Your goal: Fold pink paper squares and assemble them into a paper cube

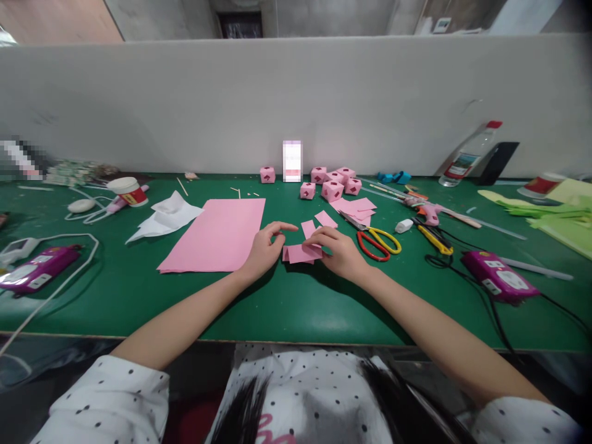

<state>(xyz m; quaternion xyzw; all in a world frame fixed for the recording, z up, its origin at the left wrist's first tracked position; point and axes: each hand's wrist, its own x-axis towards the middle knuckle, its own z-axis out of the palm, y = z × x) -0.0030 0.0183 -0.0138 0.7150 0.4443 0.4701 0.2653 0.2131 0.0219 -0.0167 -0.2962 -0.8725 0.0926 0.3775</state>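
A small folded pink paper piece (300, 253) lies on the green table (287, 302) between my hands. My right hand (340, 250) rests on its right side, fingers curled and pressing it down. At the piece's left edge, my left hand (266, 246) has its fingers bent and its thumb and forefinger near each other; I cannot make out anything between them. A large pink sheet (217, 234) lies just left of my left hand. Two small pink squares (319, 223) lie just behind the folded piece.
Several pink paper cubes (330, 182) stand at the back centre, with cut pink squares (356, 208) nearby. Red-and-yellow scissors (377, 240), a pink glue gun (430, 213) and a yellow knife (435, 239) lie right. Purple power strips (502, 277) (37, 268) sit on both sides. A cup (129, 190) and white paper (166, 216) sit left.
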